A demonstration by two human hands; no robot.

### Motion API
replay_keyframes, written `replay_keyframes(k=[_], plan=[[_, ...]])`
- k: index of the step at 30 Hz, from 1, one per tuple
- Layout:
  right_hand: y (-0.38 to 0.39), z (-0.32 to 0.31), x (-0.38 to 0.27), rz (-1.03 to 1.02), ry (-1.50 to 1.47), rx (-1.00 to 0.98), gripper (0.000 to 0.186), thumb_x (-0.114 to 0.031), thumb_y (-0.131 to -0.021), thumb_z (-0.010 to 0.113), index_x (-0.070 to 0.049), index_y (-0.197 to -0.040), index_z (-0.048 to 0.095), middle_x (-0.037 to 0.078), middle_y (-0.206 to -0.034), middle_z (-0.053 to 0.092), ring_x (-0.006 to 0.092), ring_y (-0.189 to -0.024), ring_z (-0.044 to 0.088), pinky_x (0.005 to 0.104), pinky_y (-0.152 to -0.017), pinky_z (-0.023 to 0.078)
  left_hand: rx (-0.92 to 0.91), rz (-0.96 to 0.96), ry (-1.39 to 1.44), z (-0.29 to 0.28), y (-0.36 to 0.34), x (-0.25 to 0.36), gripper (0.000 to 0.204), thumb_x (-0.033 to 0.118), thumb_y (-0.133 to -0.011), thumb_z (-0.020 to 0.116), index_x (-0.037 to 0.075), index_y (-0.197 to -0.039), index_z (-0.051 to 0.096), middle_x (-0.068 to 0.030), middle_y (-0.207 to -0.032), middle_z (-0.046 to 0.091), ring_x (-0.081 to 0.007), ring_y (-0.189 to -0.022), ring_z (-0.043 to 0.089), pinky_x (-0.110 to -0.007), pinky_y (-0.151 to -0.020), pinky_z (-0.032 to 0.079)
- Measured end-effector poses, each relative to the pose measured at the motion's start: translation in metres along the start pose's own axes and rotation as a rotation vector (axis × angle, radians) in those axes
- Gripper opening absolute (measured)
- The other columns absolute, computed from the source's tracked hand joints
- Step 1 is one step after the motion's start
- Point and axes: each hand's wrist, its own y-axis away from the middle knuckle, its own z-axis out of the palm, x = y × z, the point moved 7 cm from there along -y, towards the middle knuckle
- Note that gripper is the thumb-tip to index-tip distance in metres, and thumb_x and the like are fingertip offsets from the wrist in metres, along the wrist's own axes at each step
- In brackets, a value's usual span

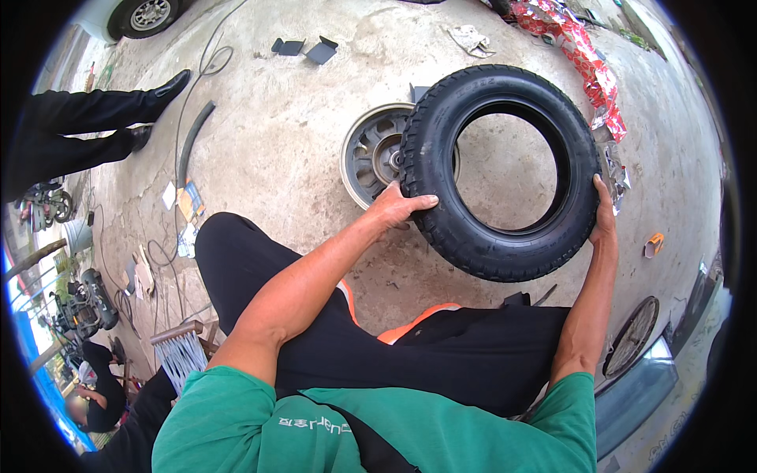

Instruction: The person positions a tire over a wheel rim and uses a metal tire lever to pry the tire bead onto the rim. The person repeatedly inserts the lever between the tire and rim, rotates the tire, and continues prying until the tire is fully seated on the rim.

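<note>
Between my hands I hold a black tire point(505, 252), its open middle showing the concrete behind it. My left hand point(397, 206) grips its left side, the thumb lying over the sidewall and the fingers going behind the tread. On the opposite side my right hand point(604, 210) is wrapped around the tread, with only part of its fingers showing. A grey spoked wheel rim point(364, 158) lies on the ground to the left, partly hidden by the tire.
A hose piece point(193, 146) and thin cables lie at the left, near a standing person's legs point(95, 110). Red patterned wrapping point(583, 59) runs along the far right. An orange roll point(654, 245) and a spoked wheel point(632, 337) are at the right. Black flat pieces point(322, 51) lie beyond.
</note>
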Motion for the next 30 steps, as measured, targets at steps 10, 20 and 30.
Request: replay_keyframes(k=[10,20,30], plan=[[-0.011,-0.013,0.007,-0.031,-0.018,0.026,0.075,-0.059,-0.094,0.077,-0.007,-0.146,0.067,0.006,-0.137,0.074,0.0221,-0.119,0.071,0.0362,-0.109,0.053,0.458,0.157,-0.287,-0.041,-0.027,0.046,0.116,0.071,-0.084,0.082,-0.010,-0.158,0.044,-0.0303,-0.145,0.063,-0.0354,-0.131,0.066,-0.043,-0.113,0.051],[-0.003,-0.006,0.003,-0.078,-0.050,0.101,0.068,-0.055,-0.096,0.077,-0.003,-0.140,0.070,0.009,-0.126,0.078,0.0233,-0.108,0.075,0.0353,-0.102,0.058,0.276,0.175,0.100,-0.024,-0.044,0.044,0.094,0.052,-0.094,0.082,-0.009,-0.155,0.045,-0.0233,-0.134,0.068,-0.0273,-0.114,0.072,-0.039,-0.101,0.059],[0.011,0.110,0.010,-0.164,-0.088,-0.079,0.068,-0.053,-0.100,0.073,0.003,-0.138,0.068,0.012,-0.124,0.076,0.0217,-0.106,0.074,0.0354,-0.099,0.058,0.597,0.296,0.187,-0.140,0.007,0.022,0.095,0.071,-0.101,0.065,-0.012,-0.146,0.057,-0.0250,-0.131,0.071,-0.0304,-0.113,0.073,-0.040,-0.103,0.057]])
